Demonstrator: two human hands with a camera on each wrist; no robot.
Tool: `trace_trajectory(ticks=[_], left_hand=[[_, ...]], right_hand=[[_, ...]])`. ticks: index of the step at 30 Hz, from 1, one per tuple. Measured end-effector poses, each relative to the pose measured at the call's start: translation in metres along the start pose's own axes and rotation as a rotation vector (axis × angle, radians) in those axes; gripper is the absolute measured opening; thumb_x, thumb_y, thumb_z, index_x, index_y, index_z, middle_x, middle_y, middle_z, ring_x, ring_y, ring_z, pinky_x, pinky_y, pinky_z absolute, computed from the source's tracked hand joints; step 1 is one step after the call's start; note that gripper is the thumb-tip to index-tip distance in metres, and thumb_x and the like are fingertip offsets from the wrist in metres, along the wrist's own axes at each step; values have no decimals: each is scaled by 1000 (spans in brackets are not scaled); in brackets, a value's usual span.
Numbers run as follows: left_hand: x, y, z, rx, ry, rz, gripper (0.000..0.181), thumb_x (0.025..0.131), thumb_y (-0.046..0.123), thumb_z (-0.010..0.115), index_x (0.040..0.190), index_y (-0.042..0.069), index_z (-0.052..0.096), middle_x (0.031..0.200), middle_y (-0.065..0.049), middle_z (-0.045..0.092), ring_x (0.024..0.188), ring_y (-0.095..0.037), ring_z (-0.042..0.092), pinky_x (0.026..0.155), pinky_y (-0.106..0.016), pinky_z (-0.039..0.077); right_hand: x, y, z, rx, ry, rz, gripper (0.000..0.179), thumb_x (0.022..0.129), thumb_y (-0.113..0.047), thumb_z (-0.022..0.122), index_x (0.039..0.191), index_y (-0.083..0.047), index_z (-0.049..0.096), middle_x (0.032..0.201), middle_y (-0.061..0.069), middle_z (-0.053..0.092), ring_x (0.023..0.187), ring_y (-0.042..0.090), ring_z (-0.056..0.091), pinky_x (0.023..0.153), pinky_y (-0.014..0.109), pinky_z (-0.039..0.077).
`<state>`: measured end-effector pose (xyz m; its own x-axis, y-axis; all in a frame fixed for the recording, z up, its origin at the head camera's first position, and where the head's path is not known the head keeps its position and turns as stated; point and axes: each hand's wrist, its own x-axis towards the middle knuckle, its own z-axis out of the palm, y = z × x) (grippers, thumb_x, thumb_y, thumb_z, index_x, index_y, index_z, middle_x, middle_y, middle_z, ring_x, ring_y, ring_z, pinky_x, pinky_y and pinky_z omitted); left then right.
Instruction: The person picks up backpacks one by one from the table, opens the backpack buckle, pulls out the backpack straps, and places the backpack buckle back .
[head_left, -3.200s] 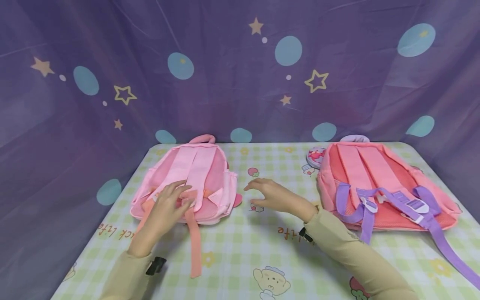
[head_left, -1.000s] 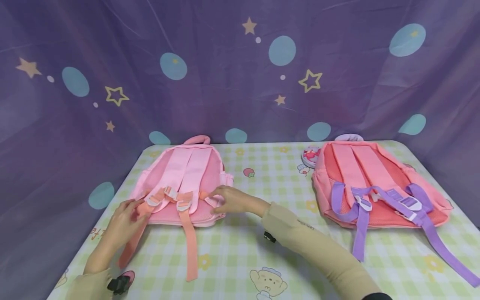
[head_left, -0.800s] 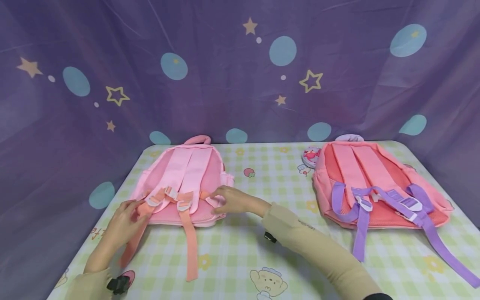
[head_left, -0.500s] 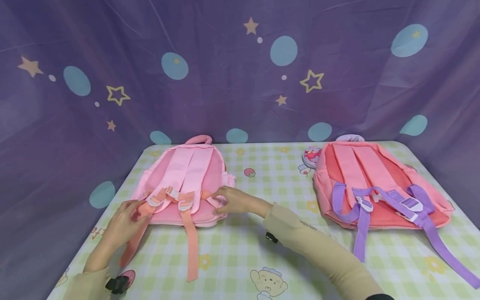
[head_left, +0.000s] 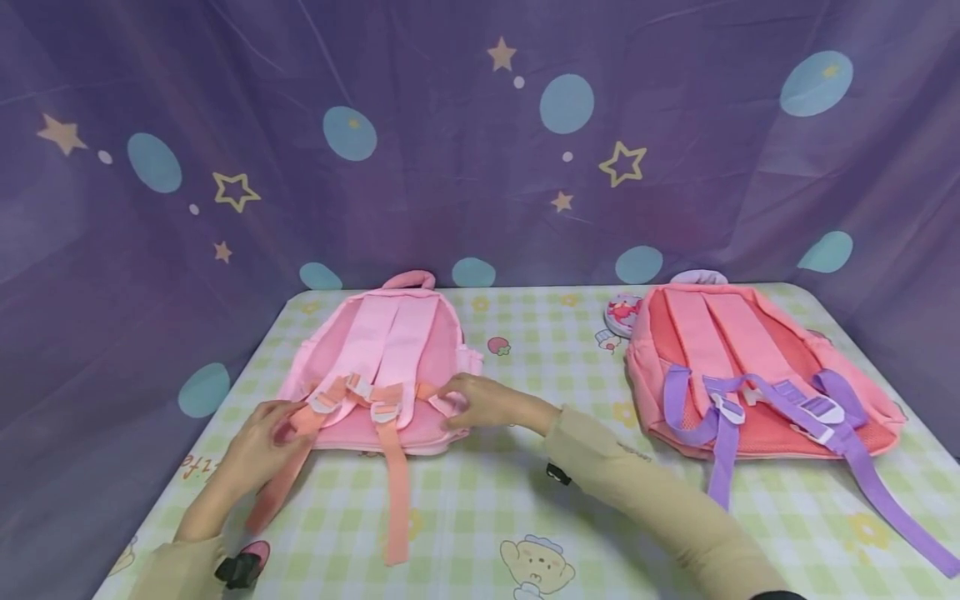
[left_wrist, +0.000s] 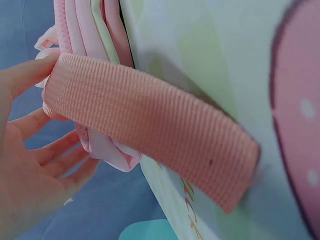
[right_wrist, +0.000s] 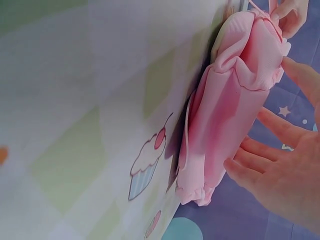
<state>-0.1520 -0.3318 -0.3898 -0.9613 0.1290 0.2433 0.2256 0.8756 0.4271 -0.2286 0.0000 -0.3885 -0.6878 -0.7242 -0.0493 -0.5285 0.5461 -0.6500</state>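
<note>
Strap (left_wrist: 155,125), orange, pinched in the left hand (head_left: 255,450), as I see remotely; right hand (head_left: 487,402), fingers spread, touching the side of the pink backpack (head_left: 405,350), which lies on the checked tablecloth (head_left: 480,508); coral backpack (head_left: 750,342) well apart, on the right; purple curtain (head_left: 450,192) behind.

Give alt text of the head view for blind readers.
A person's left hand pinches an orange strap on a pale pink backpack, the right hand touching its side; a coral backpack lies rightward on the checked table.
</note>
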Motion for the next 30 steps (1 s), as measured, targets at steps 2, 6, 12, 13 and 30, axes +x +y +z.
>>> trace_trajectory(ticks=[2,6,12,13,30], left_hand=[[0,2,1,-5,-2,12,49,78,9,73,119,-10,55,116,-30,47,105,-48,49,84,-62,40],[1,6,5,-9,10,41,49,76,9,74,118,-10,56,114,-29,49,103,-47,50,82,-62,42],[3,11,11,-12,47,107,52,71,12,79,115,-8,60,109,-27,53,98,-44,53,79,-59,45],[4,12,11,-15,46,112,52,71,12,80,115,-7,60,108,-26,53,98,-44,54,79,-58,45],[11,42,28,4,-24,155,50,74,14,78,117,-3,61,111,-20,54,100,-38,55,81,-53,46]], right_hand=[[-3,2,-1,-11,-2,3,49,85,-25,69,126,0,57,132,14,52,124,26,47,106,37,35],[-8,5,-5,-36,-5,0,48,85,-25,69,125,0,57,131,15,53,124,28,47,106,39,34],[-18,10,-11,-39,-6,-12,47,85,-23,69,123,2,57,129,16,53,123,29,48,105,40,35],[-19,11,-12,-39,-6,-15,47,85,-22,69,123,2,57,129,16,54,123,29,48,105,40,36],[-54,29,-28,-57,-12,18,46,84,-19,69,122,3,56,129,17,53,117,30,52,102,42,39]])
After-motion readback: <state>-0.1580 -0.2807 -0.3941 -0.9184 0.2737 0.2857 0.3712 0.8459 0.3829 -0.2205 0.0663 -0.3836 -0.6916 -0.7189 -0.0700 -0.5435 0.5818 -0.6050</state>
